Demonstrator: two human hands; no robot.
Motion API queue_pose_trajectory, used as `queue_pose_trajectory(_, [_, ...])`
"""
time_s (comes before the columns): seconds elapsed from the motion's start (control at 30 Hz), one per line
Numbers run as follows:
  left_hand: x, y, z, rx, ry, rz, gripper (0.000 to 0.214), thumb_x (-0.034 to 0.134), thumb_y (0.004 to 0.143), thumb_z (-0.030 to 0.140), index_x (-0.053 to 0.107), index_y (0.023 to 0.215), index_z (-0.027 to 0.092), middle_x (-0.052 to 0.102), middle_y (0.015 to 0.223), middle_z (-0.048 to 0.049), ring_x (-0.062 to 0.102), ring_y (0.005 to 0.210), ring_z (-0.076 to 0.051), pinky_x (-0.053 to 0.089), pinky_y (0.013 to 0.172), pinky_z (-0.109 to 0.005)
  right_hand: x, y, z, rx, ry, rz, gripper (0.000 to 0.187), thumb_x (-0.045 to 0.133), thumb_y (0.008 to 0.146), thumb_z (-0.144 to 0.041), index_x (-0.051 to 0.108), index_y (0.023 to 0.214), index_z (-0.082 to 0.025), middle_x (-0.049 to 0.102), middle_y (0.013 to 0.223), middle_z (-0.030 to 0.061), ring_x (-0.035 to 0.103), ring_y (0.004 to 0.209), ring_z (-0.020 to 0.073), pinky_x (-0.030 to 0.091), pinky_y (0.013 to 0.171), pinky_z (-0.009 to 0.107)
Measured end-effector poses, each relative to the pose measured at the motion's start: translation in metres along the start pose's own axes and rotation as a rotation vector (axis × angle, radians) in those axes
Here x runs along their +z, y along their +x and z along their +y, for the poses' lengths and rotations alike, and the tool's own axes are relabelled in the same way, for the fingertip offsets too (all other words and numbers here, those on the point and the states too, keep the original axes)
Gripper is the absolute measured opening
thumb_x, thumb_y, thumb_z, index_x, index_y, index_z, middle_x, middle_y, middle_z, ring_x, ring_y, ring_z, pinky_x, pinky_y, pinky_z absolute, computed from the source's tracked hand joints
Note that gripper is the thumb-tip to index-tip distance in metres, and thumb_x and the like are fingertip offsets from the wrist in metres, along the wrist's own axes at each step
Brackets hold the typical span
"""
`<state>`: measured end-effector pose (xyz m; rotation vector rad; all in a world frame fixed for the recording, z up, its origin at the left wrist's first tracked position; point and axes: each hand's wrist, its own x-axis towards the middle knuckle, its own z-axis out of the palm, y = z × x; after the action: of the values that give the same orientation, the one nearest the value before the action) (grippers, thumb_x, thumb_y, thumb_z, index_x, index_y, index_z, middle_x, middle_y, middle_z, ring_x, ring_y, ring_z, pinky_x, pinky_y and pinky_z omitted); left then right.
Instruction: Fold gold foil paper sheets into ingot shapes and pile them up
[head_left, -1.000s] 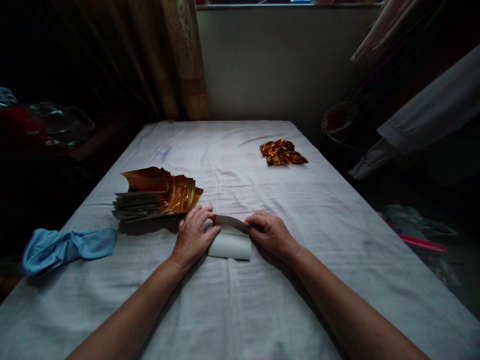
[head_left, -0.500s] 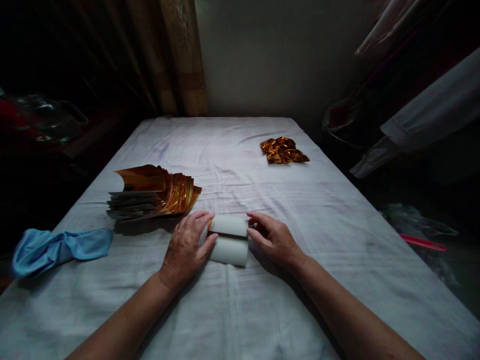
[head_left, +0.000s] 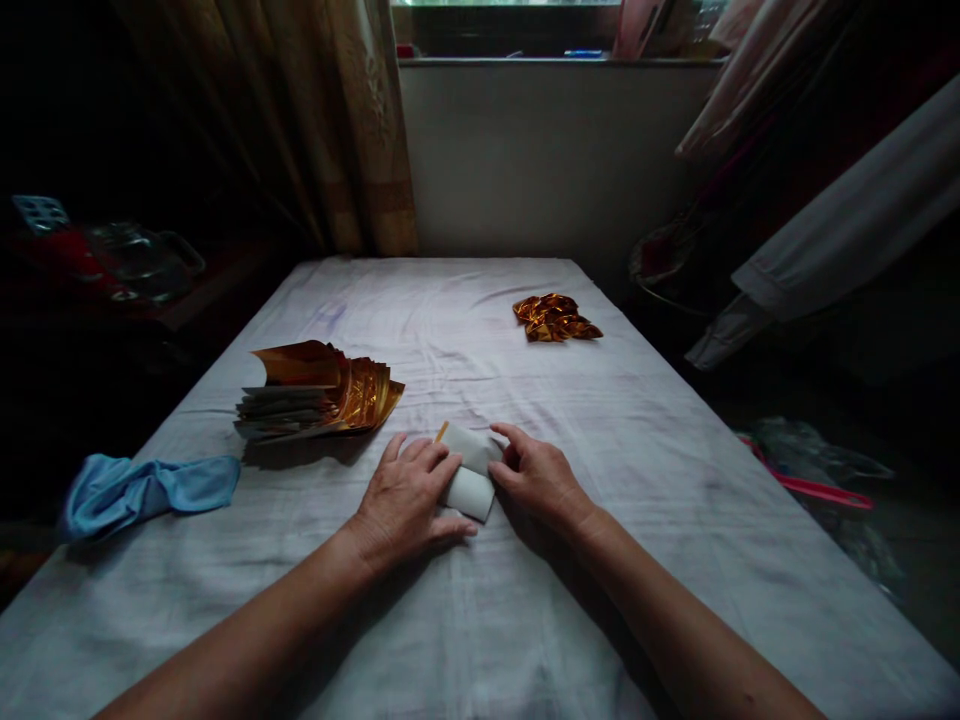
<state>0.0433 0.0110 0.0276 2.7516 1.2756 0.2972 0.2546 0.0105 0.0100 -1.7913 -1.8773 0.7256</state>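
Observation:
A sheet of foil paper (head_left: 470,493) lies on the cloth, pale side up, its two sides curled over toward the middle and a sliver of gold showing at its far left corner. Across its left part rests my left hand (head_left: 409,490), fingers stretched out and thumb spread toward me. At the right edge, my right hand (head_left: 541,478) has its thumb against the paper, its index finger extended and its other fingers curled; the paper's edge seems to be held there. Left of the hands stands a fanned stack of gold foil sheets (head_left: 367,392).
Several folded gold foil pieces (head_left: 555,320) lie at the far right of the white-clothed table (head_left: 420,310). A blue cloth (head_left: 154,490) is at the left edge. Beyond the table are a curtain (head_left: 360,150), a glass jug (head_left: 142,260) and a pink-handled item (head_left: 817,490).
The paper has turned so that it sits at a slant. My left hand has slid over onto it with fingers flatter; my right hand stays at its right edge. The view has tilted up.

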Motion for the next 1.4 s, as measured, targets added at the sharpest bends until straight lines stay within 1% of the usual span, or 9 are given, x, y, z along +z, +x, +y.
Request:
queue_pose_trajectory(0.17, [0.007, 0.012, 0.021, -0.016, 0.111, 0.021, 0.069, 0.067, 0.074, 0.073, 0.064, 0.109, 0.015, 0.066, 0.120, -0.0187, 0.056, 0.118, -0.037, 0.025, 0.113, -0.060, -0.005, -0.008, 0.013, -0.086, 0.117, -0.034, 0.049, 0.060, 0.081, -0.021, 0.061, 0.131, -0.022, 0.074, 0.081, -0.0002, 0.066, 0.069, 0.0167, 0.050, 0.069, 0.028])
queue_pose_trajectory(0.37, [0.017, 0.017, 0.028, -0.041, 0.177, -0.002, 0.044, 0.064, 0.089, 0.048, 0.063, 0.112, 0.011, 0.065, 0.122, -0.0199, 0.059, 0.117, -0.034, 0.031, 0.111, -0.056, -0.016, 0.020, 0.035, -0.164, 0.202, -0.094, 0.052, 0.052, 0.078, -0.006, 0.064, 0.127, -0.022, 0.076, 0.098, 0.0031, 0.067, 0.073, 0.0128, 0.053, 0.073, 0.026])
queue_pose_trajectory(0.47, [0.011, 0.020, 0.010, 0.102, 0.136, -0.059, 0.038, 0.058, 0.093, 0.039, 0.060, 0.122, 0.015, 0.062, 0.130, -0.0171, 0.055, 0.126, -0.032, 0.027, 0.115, -0.057, -0.013, 0.027, 0.037, -0.277, 0.228, -0.146, 0.054, 0.049, 0.077, -0.002, 0.065, 0.125, -0.021, 0.075, 0.101, 0.0035, 0.068, 0.080, 0.0125, 0.054, 0.078, 0.026])
queue_pose_trajectory(0.57, [-0.004, 0.026, -0.018, 0.338, 0.099, -0.160, 0.045, 0.062, 0.089, 0.029, 0.055, 0.134, 0.025, 0.058, 0.139, -0.0107, 0.048, 0.135, -0.029, 0.021, 0.119, -0.054, -0.010, 0.026, 0.036, -0.416, 0.096, -0.120, 0.063, 0.048, 0.071, 0.002, 0.064, 0.127, -0.022, 0.071, 0.117, 0.0074, 0.066, 0.104, 0.0169, 0.052, 0.092, 0.033])
queue_pose_trajectory(0.7, [-0.027, 0.040, -0.051, 0.439, 0.134, -0.214, 0.050, 0.067, 0.082, 0.013, 0.064, 0.125, 0.039, 0.054, 0.146, -0.0035, 0.042, 0.141, -0.030, 0.017, 0.119, -0.057, -0.013, 0.019, 0.026, -0.562, -0.209, -0.141, 0.069, 0.056, 0.068, -0.002, 0.062, 0.133, -0.024, 0.049, 0.150, 0.0117, 0.041, 0.139, 0.0317, 0.038, 0.109, 0.052])
queue_pose_trajectory(0.83, [-0.032, 0.040, -0.059, 0.373, 0.113, -0.158, 0.044, 0.065, 0.083, 0.007, 0.070, 0.112, 0.040, 0.054, 0.148, 0.0021, 0.040, 0.144, -0.023, 0.017, 0.122, -0.050, -0.014, 0.013, 0.011, -0.608, -0.340, -0.204, 0.051, 0.058, 0.080, -0.015, 0.064, 0.129, -0.028, 0.055, 0.145, 0.0086, 0.040, 0.139, 0.0345, 0.035, 0.107, 0.055])
queue_pose_trajectory(0.97, [-0.019, 0.010, -0.048, 0.221, 0.205, -0.090, 0.045, 0.061, 0.084, 0.008, 0.065, 0.124, 0.029, 0.053, 0.149, -0.0074, 0.042, 0.142, -0.028, 0.021, 0.120, -0.053, -0.007, 0.007, 0.003, -0.629, -0.331, -0.120, 0.039, 0.058, 0.087, -0.021, 0.066, 0.125, -0.026, 0.061, 0.135, 0.0093, 0.051, 0.127, 0.0292, 0.035, 0.105, 0.047])
queue_pose_trajectory(1.2, [-0.002, -0.028, -0.023, 0.053, 0.036, 0.047, 0.038, 0.066, 0.085, 0.025, 0.063, 0.123, 0.022, 0.068, 0.126, -0.0105, 0.064, 0.115, -0.028, 0.047, 0.103, -0.044, 0.004, -0.007, -0.005, -0.557, -0.320, -0.060, 0.035, 0.062, 0.086, -0.027, 0.064, 0.121, -0.020, 0.064, 0.119, 0.0101, 0.054, 0.111, 0.0257, 0.038, 0.096, 0.041])
queue_pose_trajectory(1.4, [0.006, -0.037, -0.006, 0.060, -0.001, 0.142, 0.040, 0.072, 0.083, 0.041, 0.064, 0.116, 0.020, 0.068, 0.116, -0.0119, 0.063, 0.108, -0.030, 0.051, 0.094, -0.044, 0.002, -0.022, -0.015, -0.500, -0.416, -0.086, 0.030, 0.069, 0.084, -0.036, 0.066, 0.108, -0.019, 0.064, 0.108, 0.0102, 0.055, 0.100, 0.0258, 0.040, 0.087, 0.038])
